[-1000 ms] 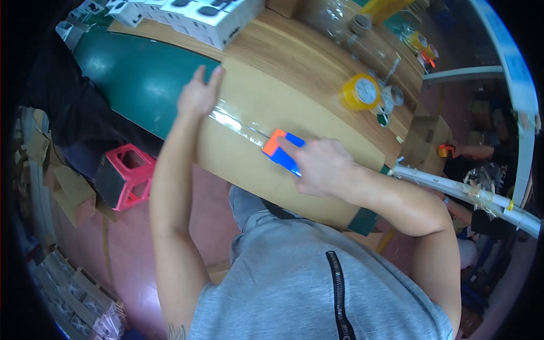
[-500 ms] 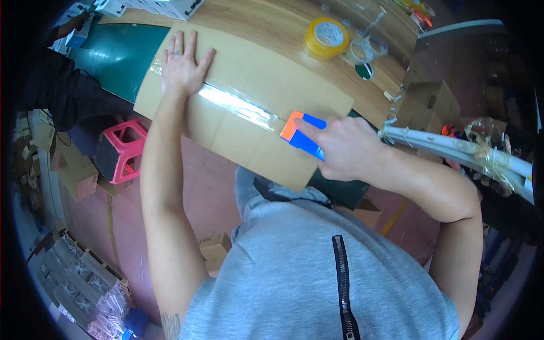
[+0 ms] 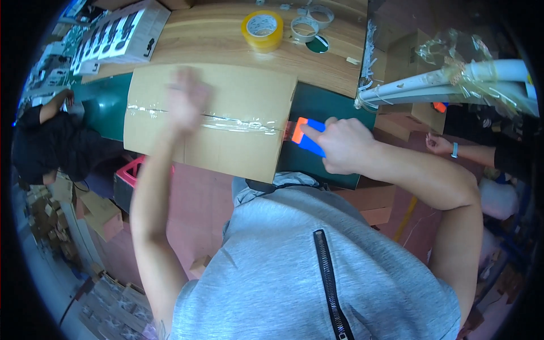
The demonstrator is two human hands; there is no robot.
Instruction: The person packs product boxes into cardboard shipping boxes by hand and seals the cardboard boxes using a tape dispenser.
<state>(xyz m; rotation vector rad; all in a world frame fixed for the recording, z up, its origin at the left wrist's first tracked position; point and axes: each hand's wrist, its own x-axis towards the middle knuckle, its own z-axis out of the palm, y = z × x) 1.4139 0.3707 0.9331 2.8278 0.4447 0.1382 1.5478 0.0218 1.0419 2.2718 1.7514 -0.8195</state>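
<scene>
A brown cardboard box lies flat in front of me, its lid seam covered by a strip of clear packing tape. My right hand grips a blue and orange tape dispenser just beyond the box's right edge, with its index finger laid on the orange part. From the dispenser, tape reaches the box edge. My left hand is over the left half of the lid, blurred by motion. Its fingers are smeared, and I cannot tell whether it touches the cardboard.
A wooden worktop holds a yellow tape roll, emptier rolls and white printed cartons. White tubes jut in at right. Another person's hand shows there; a dark-clothed person is at left, near a pink stool.
The tape strip has been drawn to the box's right edge, and the dispenser is now past it. The box sits squarer in view. My left hand, flat before, has become blurred.
</scene>
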